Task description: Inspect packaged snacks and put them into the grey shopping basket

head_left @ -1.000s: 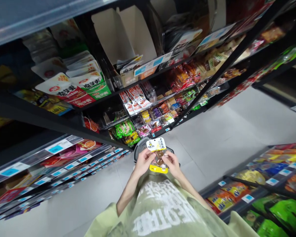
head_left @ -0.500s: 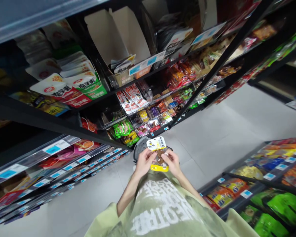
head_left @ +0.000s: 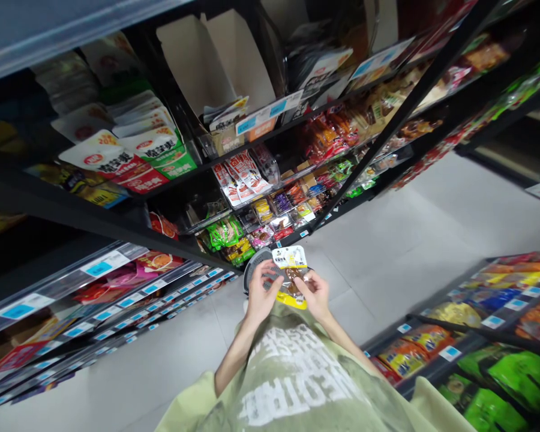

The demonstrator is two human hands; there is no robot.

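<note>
In front of my chest is a small snack packet (head_left: 292, 279) with a white top, a clear middle showing brown food, and a yellow bottom edge. My right hand (head_left: 315, 295) pinches its right side, the thumb lying across the clear part. My left hand (head_left: 261, 293) is at the packet's left side with fingers apart and a gap between thumb and fingers. Its thumb tip is close to the packet's edge; whether it touches I cannot tell. Below the hands shows part of a grey, perforated, basket-like object (head_left: 252, 271).
Ahead, a dark shelf unit holds several rows of snack packets, including white-and-red packets (head_left: 242, 179) and an opened carton (head_left: 216, 57). Shelves with price tags (head_left: 103, 264) run along the left. Bagged goods (head_left: 405, 359) fill a rack at lower right. Grey floor tiles (head_left: 364, 252) lie between.
My left hand has let go of the packet's left side and its fingers have spread. The packet has tilted slightly in my right hand.
</note>
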